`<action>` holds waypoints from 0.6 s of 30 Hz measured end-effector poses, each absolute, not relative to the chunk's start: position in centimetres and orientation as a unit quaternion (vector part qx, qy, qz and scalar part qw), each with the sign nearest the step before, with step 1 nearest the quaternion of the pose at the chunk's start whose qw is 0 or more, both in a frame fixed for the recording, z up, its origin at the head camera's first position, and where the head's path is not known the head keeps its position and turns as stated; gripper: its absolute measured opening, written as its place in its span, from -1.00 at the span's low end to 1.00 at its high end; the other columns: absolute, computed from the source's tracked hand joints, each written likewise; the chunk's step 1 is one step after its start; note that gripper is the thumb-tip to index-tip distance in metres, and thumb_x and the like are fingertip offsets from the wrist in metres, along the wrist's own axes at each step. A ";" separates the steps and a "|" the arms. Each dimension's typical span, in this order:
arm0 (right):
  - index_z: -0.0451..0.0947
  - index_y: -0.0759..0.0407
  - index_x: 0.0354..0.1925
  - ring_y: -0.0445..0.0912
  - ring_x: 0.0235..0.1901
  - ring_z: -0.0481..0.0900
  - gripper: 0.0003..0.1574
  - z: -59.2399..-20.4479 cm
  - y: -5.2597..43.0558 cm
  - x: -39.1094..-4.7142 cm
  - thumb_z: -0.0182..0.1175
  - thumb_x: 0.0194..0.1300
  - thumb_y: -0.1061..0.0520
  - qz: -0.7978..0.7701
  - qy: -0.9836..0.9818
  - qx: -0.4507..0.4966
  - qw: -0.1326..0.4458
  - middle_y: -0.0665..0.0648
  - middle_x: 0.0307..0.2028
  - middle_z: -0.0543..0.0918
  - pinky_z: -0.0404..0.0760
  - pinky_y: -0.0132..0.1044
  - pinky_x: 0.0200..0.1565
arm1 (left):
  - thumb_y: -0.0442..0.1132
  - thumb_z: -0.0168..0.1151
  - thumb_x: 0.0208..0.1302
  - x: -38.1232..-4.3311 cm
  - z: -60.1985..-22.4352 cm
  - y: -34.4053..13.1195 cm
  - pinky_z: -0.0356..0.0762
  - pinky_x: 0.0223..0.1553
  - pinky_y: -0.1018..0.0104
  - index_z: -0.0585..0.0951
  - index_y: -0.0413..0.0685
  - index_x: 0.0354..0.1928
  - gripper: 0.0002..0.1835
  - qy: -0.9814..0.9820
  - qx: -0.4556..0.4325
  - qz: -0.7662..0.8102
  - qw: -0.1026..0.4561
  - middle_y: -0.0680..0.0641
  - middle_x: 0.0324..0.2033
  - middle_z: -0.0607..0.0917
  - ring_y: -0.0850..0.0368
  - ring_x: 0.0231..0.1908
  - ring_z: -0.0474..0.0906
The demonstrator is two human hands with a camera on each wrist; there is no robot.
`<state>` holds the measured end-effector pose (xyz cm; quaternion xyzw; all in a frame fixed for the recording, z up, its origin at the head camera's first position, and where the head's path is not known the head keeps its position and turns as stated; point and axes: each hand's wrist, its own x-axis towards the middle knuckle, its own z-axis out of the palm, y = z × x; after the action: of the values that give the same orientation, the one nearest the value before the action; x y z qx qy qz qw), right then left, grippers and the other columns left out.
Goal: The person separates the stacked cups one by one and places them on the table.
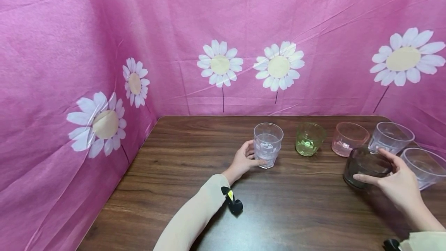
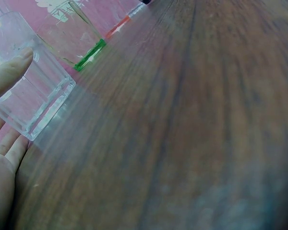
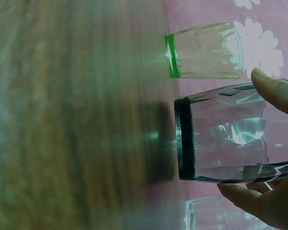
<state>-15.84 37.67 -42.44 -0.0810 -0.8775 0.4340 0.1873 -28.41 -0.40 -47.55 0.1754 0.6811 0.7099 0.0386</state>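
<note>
My left hand [image 1: 242, 162] grips a clear drinking glass [image 1: 269, 144] low on its side, fingers behind and thumb across the front. In the left wrist view the thumb [image 2: 12, 72] lies over that glass, whose base is right at the tabletop. My right hand [image 1: 400, 183] holds a dark smoky glass [image 1: 366, 169] between thumb and fingers. The right wrist view shows this dark glass [image 3: 225, 134] upright, with a dark shadow beside its base. Between the two hands, farther back, stand a green glass [image 1: 309, 140] and a pink glass [image 1: 348, 139].
Two more clear glasses stand at the right, one [image 1: 391, 136] behind the dark glass and one [image 1: 425, 165] beyond my right hand. The brown wooden table [image 1: 195, 142] ends at a pink curtain [image 1: 313, 22] printed with white daisies.
</note>
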 end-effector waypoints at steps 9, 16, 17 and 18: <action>0.12 0.13 0.52 -0.67 -0.18 0.27 0.38 -42.5 37.7 -15.7 0.66 -0.16 0.13 0.428 -0.878 -0.071 0.202 -0.59 -0.17 0.34 0.15 -0.86 -0.16 | -0.64 0.45 -0.06 -28.4 -47.6 -0.3 0.54 0.10 0.26 0.42 -0.27 0.28 -0.22 0.681 0.173 0.710 0.040 -0.16 0.06 0.61 0.03 0.05 0.55; 0.08 0.33 0.49 -0.68 -0.16 0.23 0.39 -42.6 37.8 -16.0 0.66 -0.18 0.19 0.415 -0.884 -0.045 0.211 -0.61 -0.15 0.30 0.09 -0.79 -0.02 | -0.65 0.45 -0.06 -28.5 -47.6 -0.4 0.54 0.11 0.23 0.41 -0.28 0.29 -0.21 0.681 0.174 0.710 0.040 -0.17 0.07 0.61 -0.01 0.06 0.55; 0.07 0.34 0.49 -0.68 -0.17 0.24 0.39 -42.7 37.8 -16.1 0.66 -0.19 0.21 0.418 -0.882 -0.041 0.212 -0.60 -0.15 0.30 0.10 -0.81 -0.05 | -0.64 0.45 -0.06 -28.5 -47.6 -0.4 0.54 0.11 0.24 0.41 -0.27 0.29 -0.22 0.682 0.173 0.710 0.040 -0.17 0.07 0.61 0.01 0.06 0.55; 0.07 0.35 0.49 -0.67 -0.17 0.25 0.40 -42.7 37.8 -16.1 0.65 -0.20 0.23 0.421 -0.881 -0.037 0.213 -0.59 -0.15 0.30 0.12 -0.83 -0.08 | -0.64 0.46 -0.06 -28.5 -47.6 -0.4 0.54 0.11 0.25 0.42 -0.27 0.28 -0.22 0.683 0.172 0.709 0.040 -0.18 0.07 0.61 0.02 0.06 0.55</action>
<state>-16.10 37.79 -42.67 -0.0367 -0.8807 0.4215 0.2130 -28.49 -0.37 -47.60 0.1721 0.6830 0.7088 0.0400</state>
